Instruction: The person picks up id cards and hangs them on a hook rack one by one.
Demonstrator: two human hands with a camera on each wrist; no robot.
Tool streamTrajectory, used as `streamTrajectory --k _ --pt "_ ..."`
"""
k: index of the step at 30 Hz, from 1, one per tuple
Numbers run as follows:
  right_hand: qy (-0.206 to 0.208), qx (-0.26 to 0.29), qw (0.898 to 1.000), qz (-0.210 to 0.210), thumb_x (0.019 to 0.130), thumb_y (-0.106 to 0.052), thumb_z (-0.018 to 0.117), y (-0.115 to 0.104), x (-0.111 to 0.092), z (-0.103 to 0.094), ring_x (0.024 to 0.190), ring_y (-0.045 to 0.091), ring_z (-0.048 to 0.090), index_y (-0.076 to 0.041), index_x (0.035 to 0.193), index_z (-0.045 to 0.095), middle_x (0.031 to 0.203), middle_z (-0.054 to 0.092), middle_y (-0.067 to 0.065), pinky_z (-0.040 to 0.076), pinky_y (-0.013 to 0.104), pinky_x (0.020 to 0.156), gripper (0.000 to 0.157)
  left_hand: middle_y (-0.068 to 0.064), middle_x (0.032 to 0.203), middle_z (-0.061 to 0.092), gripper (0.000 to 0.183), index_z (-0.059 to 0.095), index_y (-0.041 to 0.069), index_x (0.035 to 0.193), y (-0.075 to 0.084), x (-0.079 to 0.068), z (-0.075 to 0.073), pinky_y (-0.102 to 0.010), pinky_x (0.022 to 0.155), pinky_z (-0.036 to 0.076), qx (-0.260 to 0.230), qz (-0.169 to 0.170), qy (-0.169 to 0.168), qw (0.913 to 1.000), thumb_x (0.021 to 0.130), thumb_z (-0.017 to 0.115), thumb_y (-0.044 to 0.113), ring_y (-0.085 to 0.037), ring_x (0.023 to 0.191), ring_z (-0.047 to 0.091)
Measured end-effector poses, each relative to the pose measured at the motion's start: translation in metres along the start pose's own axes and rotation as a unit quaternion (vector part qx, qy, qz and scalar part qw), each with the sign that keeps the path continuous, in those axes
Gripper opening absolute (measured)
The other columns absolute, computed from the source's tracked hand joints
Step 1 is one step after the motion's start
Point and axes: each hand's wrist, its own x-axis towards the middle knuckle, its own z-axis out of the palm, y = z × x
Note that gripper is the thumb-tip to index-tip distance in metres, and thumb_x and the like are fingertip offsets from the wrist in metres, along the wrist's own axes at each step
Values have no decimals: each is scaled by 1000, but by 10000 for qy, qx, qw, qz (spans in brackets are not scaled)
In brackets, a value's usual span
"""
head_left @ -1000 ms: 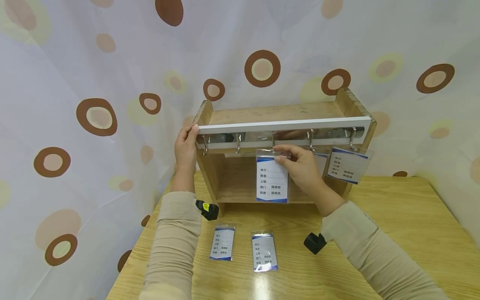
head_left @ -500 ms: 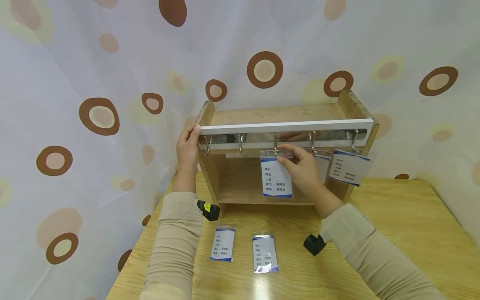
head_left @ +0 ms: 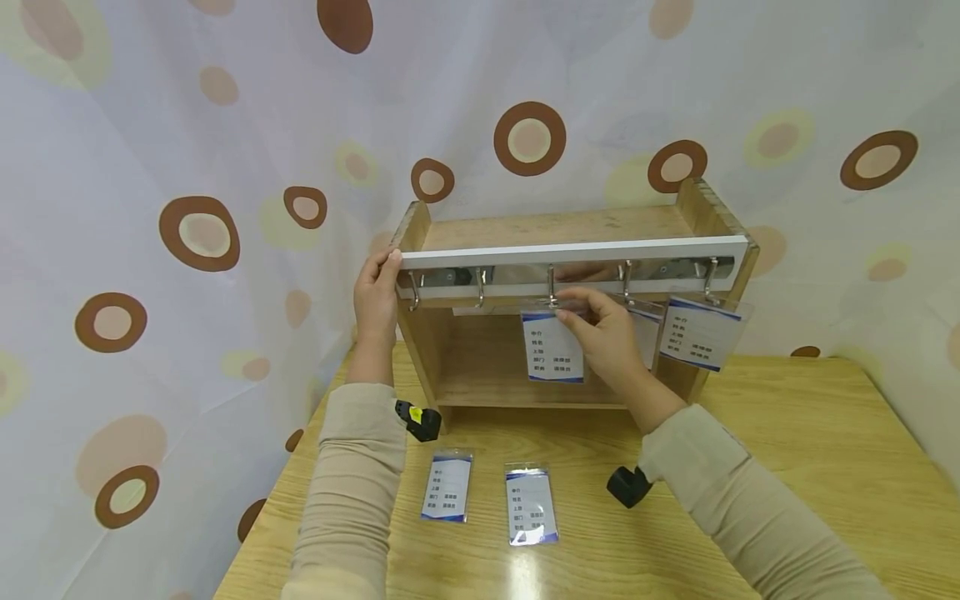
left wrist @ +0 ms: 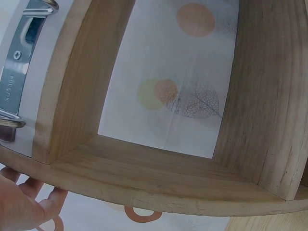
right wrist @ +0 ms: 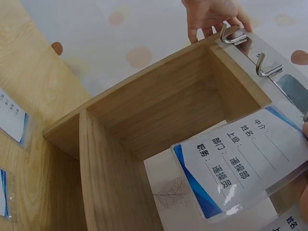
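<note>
My right hand (head_left: 603, 333) pinches the top edge of a clear badge holder (head_left: 553, 350) between thumb and fingers, at the middle hook (head_left: 551, 283) of the hook rail (head_left: 510, 275). Whether the hook passes through its slot is hidden by the fingers. The badge's printed card (right wrist: 240, 159) fills the right side of the right wrist view. My left hand (head_left: 377, 300) grips the left front corner of the wooden shelf (head_left: 420, 350); its fingers (left wrist: 31, 187) lie against the outer side in the left wrist view. Another badge (head_left: 693, 333) hangs at the far-right hook, and one more (head_left: 647, 333) behind my right hand.
Two badges, a left one (head_left: 447, 487) and a right one (head_left: 531, 507), lie flat on the wooden table (head_left: 787, 467) before the shelf. The two leftmost hooks (head_left: 480, 287) carry nothing. A patterned curtain (head_left: 247, 108) stands behind and at the sides.
The badge in my right hand has shifted slightly right and up, its lower end tipping back toward the shelf. My left hand stays on the corner.
</note>
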Motion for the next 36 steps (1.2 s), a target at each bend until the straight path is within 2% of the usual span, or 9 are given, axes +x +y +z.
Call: streamTrajectory --k 7,22,30,36 --pt "29 149 9998 -105 81 -2 58 -8 -2 -2 76 8 50 4 102 56 93 57 17 41 16 65 23 -5 113 52 32 57 1 109 0 -1 0 -22 89 32 1 -28 -19 10000 86 54 23 -11 105 43" --pt "110 86 9995 -268 80 -2 58 4 -21 -16 79 5 50 5 99 57 93 56 16 42 14 67 20 -5 114 51 33 56 2 109 0 -1 -1 -22 89 31 123 -64 -42 9999 86 53 25 -12 106 42" --pt "146 -352 9993 -18 81 -9 60 15 -38 -21 80 5 50 2 99 57 93 57 12 42 15 68 21 -5 114 51 33 56 1 109 1 0 -1 -22 90 31 125 -1 -65 9999 86 53 24 -12 107 42" --pt "-37 -506 9978 420 82 -13 59 26 -51 -21 82 6 50 0 102 57 95 57 11 42 14 69 24 -6 115 51 33 56 0 109 1 0 -1 -22 90 31 85 -8 -82 9999 86 53 24 -12 107 42"
